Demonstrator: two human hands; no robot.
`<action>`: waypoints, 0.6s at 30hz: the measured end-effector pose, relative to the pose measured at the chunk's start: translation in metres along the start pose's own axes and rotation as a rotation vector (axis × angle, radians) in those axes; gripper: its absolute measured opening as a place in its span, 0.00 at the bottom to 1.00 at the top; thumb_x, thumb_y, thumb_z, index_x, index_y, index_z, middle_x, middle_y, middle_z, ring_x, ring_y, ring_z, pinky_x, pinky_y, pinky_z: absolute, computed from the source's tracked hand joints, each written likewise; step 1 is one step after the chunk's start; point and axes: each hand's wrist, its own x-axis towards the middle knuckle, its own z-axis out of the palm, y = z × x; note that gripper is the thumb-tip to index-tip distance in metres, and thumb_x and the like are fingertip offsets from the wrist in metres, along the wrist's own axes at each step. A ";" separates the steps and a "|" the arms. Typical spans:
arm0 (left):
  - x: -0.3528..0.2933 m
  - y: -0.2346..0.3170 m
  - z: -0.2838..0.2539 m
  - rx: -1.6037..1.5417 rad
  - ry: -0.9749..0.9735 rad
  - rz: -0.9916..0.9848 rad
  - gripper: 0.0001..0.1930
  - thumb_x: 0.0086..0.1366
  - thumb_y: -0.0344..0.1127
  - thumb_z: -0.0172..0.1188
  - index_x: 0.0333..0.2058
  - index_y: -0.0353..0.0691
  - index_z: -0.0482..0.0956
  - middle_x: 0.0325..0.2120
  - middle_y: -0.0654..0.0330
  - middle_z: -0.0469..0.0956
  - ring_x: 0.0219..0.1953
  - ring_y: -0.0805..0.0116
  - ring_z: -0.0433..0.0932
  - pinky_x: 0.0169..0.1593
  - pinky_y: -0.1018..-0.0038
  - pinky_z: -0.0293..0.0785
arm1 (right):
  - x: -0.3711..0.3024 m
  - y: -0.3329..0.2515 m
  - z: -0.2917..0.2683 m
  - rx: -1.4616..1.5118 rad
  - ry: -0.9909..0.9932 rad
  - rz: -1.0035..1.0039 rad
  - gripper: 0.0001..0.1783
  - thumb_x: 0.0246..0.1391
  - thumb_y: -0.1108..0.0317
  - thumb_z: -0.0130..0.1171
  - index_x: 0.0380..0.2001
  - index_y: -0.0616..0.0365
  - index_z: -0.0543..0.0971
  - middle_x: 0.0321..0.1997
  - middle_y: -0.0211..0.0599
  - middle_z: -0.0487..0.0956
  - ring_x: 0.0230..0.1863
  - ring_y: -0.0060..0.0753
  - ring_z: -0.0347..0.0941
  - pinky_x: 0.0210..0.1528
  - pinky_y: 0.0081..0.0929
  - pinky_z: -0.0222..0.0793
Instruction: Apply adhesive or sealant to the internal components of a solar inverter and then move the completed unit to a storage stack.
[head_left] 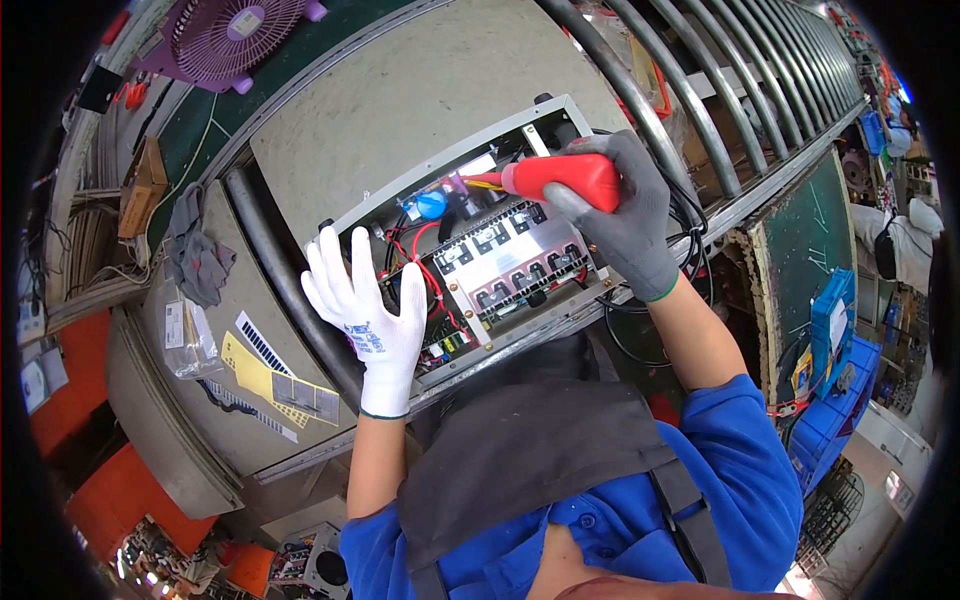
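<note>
My right hand [625, 215], in a grey glove, grips a red-handled screwdriver [560, 177] whose tip points left into an open metal electronics box [455, 165]. Inside the box I see a blue capacitor [431, 204], red wires and a silver plate carrying several black components [510, 255]. My left hand [368, 318], in a white glove, rests with fingers spread on the box's left front side, over the wiring. It holds nothing.
The box lies on a grey casing [420, 90]. A grey cloth [195, 255] and a plastic bag with papers [190, 335] lie left. A purple fan [235, 35] sits at the top left, metal roller bars [720, 90] at the right, blue bins [835, 380] beyond.
</note>
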 end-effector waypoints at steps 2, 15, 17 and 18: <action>-0.001 -0.001 0.000 0.013 -0.012 -0.008 0.35 0.60 0.40 0.67 0.65 0.40 0.67 0.68 0.45 0.60 0.72 0.42 0.54 0.71 0.46 0.45 | 0.001 0.000 0.000 -0.039 0.005 0.006 0.20 0.41 0.66 0.75 0.38 0.58 0.81 0.32 0.38 0.77 0.36 0.39 0.73 0.43 0.33 0.69; -0.002 -0.004 -0.001 -0.020 0.008 -0.031 0.34 0.60 0.39 0.67 0.64 0.40 0.69 0.68 0.46 0.61 0.71 0.42 0.55 0.71 0.47 0.46 | 0.010 -0.013 0.001 -0.215 -0.037 -0.155 0.19 0.39 0.65 0.77 0.36 0.54 0.81 0.33 0.34 0.77 0.36 0.39 0.73 0.43 0.35 0.68; -0.002 -0.005 -0.001 -0.028 0.006 -0.031 0.34 0.60 0.39 0.67 0.64 0.40 0.69 0.68 0.46 0.61 0.71 0.42 0.55 0.71 0.47 0.46 | 0.011 -0.012 -0.002 -0.229 -0.030 -0.158 0.19 0.38 0.65 0.77 0.36 0.54 0.81 0.33 0.34 0.77 0.36 0.39 0.73 0.43 0.35 0.68; -0.002 -0.005 0.000 -0.021 0.004 -0.034 0.34 0.60 0.39 0.67 0.64 0.40 0.69 0.68 0.46 0.61 0.71 0.42 0.55 0.71 0.48 0.46 | 0.011 -0.012 -0.003 -0.240 -0.027 -0.169 0.19 0.38 0.65 0.77 0.36 0.54 0.81 0.33 0.34 0.77 0.36 0.40 0.73 0.43 0.36 0.68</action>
